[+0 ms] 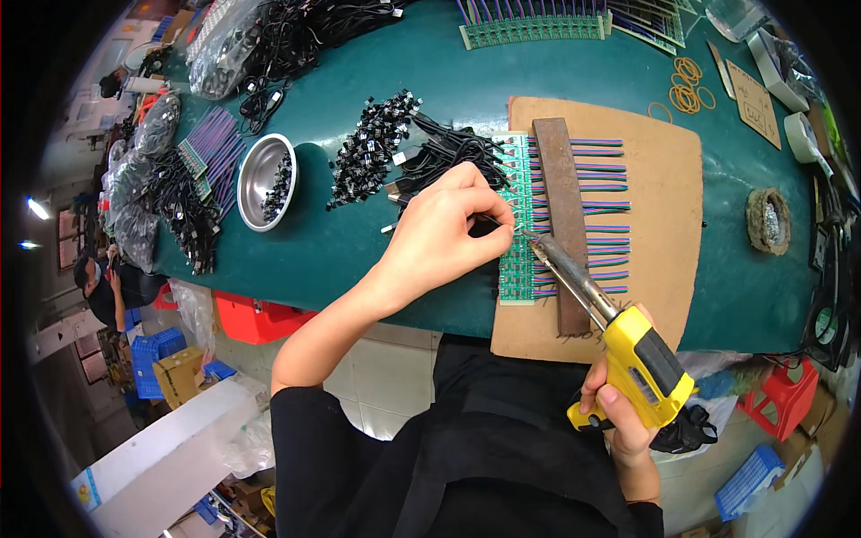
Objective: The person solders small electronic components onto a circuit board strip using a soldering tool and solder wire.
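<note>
My right hand [623,408] grips a yellow soldering gun [647,368] by its handle. The gun's metal tip reaches the green circuit board panel [517,282], close to my left fingertips. Thumb and forefinger of my left hand [448,229] are pinched over the panel's left part, on what looks like the end of a black cable; the fingers hide most of it. A rusty metal bar [560,215] lies across rows of coloured wires [605,186] that run rightward from the panel. Under all this is a brown cardboard sheet [659,233]. Black cables [462,152] lie bunched beyond my left hand.
Left on the green table stand a metal bowl [255,193] of small black parts and a pile of black connectors [372,148]. Rubber bands [686,90] and a round holder [768,221] with silvery material lie right. Finished-looking boards [535,31] line the far edge. A co-worker [112,287] appears far left.
</note>
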`<state>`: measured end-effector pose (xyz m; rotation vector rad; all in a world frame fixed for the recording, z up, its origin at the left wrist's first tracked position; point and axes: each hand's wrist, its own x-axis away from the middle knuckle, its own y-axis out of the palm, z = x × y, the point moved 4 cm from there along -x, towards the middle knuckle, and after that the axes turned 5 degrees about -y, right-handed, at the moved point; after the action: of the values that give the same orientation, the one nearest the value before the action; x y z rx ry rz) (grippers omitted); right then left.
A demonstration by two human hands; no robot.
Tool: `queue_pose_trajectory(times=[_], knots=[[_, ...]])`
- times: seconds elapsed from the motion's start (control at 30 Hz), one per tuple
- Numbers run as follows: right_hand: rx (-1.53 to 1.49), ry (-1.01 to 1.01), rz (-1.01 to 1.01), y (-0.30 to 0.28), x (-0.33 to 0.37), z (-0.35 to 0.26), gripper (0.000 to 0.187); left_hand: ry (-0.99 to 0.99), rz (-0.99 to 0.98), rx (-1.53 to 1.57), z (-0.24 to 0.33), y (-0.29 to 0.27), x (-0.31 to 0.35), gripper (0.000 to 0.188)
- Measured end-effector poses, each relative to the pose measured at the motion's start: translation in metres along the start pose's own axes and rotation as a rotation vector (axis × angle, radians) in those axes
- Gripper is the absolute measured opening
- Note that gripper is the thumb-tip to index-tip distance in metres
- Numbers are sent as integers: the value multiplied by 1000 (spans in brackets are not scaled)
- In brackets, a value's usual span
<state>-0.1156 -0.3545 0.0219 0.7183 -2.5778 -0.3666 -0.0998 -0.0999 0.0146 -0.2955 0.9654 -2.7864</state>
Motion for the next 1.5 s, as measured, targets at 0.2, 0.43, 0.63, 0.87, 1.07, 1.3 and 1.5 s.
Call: queue_pose_trajectory(times=[0.2,0.43,0.63,0.87,1.07,1.3,1.5], knots=[[14,71,-14,0,-1,0,74,-21,-8,-65,4,1,-2,7],[60,75,31,1,2,-6,76,-14,-1,-85,5,2,-4,7],[65,-1,116,-1,-1,-12,75,-87,-56,-132,7,0,-4,11],[18,-29,137,-2,-1,-13,74,-77,-42,-132,8,0,-3,11],[12,-42,97,-7,-4,-12,74,10,22,-137,9,5,2,10],[4,-12,49,-6,-3,-14,79,286,249,-266,10,20,8,14],[17,9,20,-5,-2,-9,78,316,169,-90,12,7,12,14]])
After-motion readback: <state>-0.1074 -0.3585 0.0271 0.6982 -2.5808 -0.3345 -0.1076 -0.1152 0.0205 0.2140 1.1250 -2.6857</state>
